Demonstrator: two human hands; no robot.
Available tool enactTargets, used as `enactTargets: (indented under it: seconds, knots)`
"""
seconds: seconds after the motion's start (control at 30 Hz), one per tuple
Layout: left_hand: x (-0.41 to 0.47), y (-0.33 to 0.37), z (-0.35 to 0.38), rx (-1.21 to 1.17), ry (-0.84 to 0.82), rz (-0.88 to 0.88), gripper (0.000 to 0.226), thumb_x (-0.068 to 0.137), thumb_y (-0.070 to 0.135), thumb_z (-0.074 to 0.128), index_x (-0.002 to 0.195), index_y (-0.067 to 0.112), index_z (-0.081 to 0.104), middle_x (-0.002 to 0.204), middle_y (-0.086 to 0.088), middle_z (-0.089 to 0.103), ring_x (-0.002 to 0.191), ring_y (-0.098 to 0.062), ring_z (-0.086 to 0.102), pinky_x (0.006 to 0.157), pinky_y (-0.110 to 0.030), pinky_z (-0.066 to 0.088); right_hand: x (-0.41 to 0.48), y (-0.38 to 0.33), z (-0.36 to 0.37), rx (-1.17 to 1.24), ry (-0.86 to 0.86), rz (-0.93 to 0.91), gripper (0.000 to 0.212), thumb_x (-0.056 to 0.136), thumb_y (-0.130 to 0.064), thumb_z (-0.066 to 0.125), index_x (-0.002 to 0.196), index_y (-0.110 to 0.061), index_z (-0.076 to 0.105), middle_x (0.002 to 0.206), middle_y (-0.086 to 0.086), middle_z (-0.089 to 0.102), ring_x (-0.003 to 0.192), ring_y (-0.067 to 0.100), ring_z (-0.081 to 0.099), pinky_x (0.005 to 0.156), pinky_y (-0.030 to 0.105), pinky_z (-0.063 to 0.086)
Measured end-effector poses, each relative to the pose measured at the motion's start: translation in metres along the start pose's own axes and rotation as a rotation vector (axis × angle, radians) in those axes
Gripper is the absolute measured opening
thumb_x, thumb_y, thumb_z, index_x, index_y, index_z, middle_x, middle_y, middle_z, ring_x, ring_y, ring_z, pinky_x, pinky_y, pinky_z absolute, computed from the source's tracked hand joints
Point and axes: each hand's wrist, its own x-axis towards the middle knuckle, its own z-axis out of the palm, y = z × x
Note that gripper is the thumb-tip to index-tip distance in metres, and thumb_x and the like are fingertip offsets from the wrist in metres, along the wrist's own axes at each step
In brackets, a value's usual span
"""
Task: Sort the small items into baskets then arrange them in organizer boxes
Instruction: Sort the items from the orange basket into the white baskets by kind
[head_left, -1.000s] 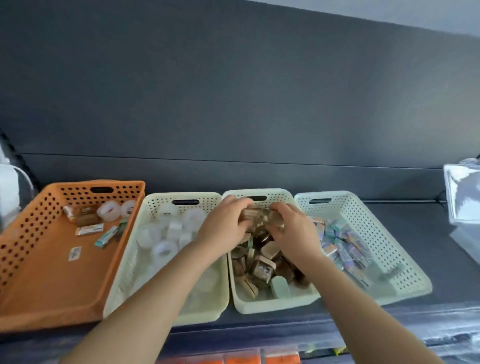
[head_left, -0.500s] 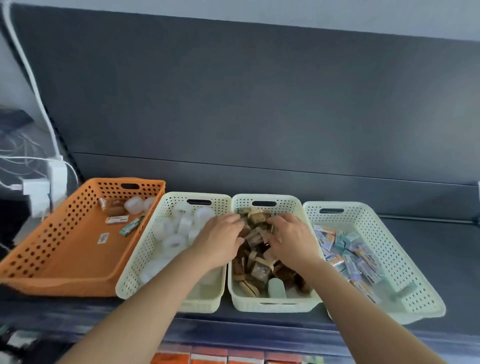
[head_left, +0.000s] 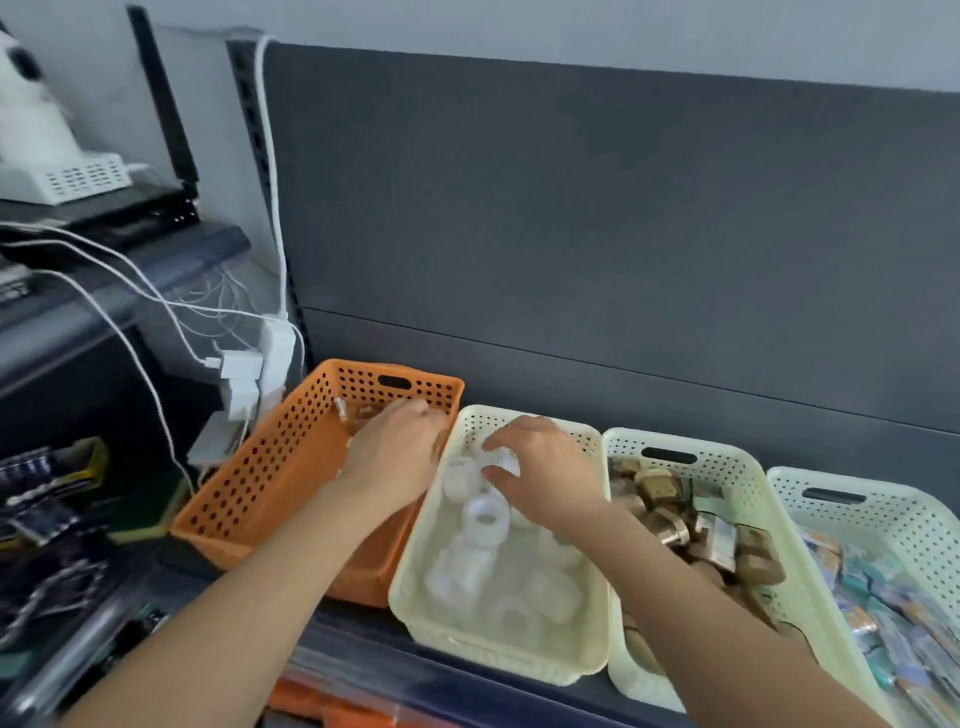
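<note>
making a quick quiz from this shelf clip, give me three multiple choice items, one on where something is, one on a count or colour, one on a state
1. Where is the left hand?
A. in the orange basket
B. in the basket of brown items
C. off the shelf

2. How many baskets stand in the row?
A. two
B. four
C. six

3. What is the right hand doing?
A. resting flat on the shelf
B. closing its fingers on a white tape roll
C. lifting a basket by its handle

Answers:
1 A, the hand reaches over the orange wall towards its far end.
2 B, one orange and three cream baskets sit side by side.
3 B, thumb and fingers curl round a roll in the cream basket.
</note>
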Motion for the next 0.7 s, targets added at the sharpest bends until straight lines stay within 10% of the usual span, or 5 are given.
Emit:
enactTargets:
  seconds: [0.37, 0.7]
  knots:
    - [0.029, -0.129, 0.042, 0.001, -0.26, -0.067, 0.052, 0.086, 0.001, 0.057, 0.135, 0.016, 0.051, 0.141, -0.004, 0.046, 0.126, -0.021, 0.046, 0.104, -0.034, 0.042, 0.103, -0.061, 0.074, -0.357, -0.257, 0.005, 0.034, 0.085, -0.028, 0.06, 0.118, -0.022, 0.06, 0.116, 0.001, 0.06, 0.113, 0.023, 0.049, 0.094, 0.034, 0.045]
    - [0.064, -0.14, 0.076, -0.026, -0.173, 0.091, 0.038, 0.089, 0.015, 0.061, 0.126, 0.023, 0.061, 0.12, 0.001, 0.053, 0.117, -0.018, 0.044, 0.099, -0.034, 0.042, 0.142, -0.063, 0.103, -0.528, -0.313, 0.143, 0.022, 0.089, -0.016, 0.047, 0.104, -0.021, 0.062, 0.104, 0.001, 0.066, 0.105, 0.023, 0.056, 0.096, 0.034, 0.035]
